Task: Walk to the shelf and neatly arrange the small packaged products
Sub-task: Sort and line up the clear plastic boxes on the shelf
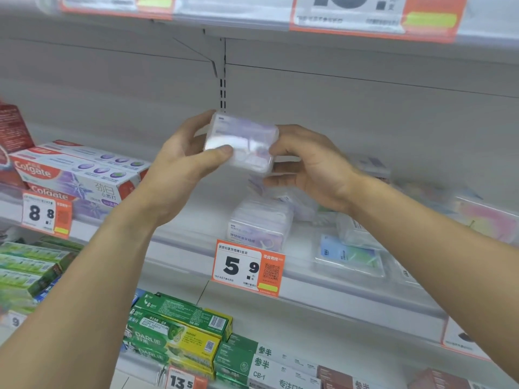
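Observation:
A small clear plastic floss-pick pack (247,138) with pale purple print is held up in front of the shelf's back wall. My left hand (182,161) grips its left end, thumb across the front. My right hand (306,167) holds its right end, fingers curled behind it. Below them, on the middle shelf (179,248), another pack of the same kind (259,223) stands behind the 5.9 price tag (248,266). Further clear packs (351,254) lie loosely to its right, one flat with blue and green print.
Colgate toothpaste boxes (81,172) are stacked at the left of the same shelf above an 8.8 tag (45,214). Green Darlie boxes (174,329) and white boxes fill the shelf below. An upper shelf edge with orange tags (373,15) runs overhead.

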`<state>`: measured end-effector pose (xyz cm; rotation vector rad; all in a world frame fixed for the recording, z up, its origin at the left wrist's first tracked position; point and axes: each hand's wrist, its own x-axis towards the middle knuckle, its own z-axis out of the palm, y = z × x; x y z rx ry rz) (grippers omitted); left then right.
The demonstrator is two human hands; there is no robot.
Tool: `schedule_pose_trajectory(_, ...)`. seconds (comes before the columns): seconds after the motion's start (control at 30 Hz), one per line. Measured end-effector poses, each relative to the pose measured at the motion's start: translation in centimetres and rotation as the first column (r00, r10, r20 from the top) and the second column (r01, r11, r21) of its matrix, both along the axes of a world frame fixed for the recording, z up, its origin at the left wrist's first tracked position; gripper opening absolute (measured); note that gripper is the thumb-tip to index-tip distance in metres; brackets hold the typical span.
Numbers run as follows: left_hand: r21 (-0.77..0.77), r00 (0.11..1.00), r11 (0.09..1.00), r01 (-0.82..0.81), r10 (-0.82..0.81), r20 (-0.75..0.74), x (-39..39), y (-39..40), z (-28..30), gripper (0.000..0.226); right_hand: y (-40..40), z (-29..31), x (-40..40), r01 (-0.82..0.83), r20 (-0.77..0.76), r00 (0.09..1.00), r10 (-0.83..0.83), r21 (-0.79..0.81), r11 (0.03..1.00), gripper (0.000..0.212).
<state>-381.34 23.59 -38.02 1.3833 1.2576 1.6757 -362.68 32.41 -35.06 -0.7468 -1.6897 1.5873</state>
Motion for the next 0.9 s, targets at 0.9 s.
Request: schedule_pose_trajectory(0.9,-0.246,0.559,0.923,-0.297,-0.041,-0.828,-2.2,-4.2,-2.7,0.060,-4.5,-7.0,3.5,-0.386,0.519,0.733,-0.440,0.850,0.359,0.047)
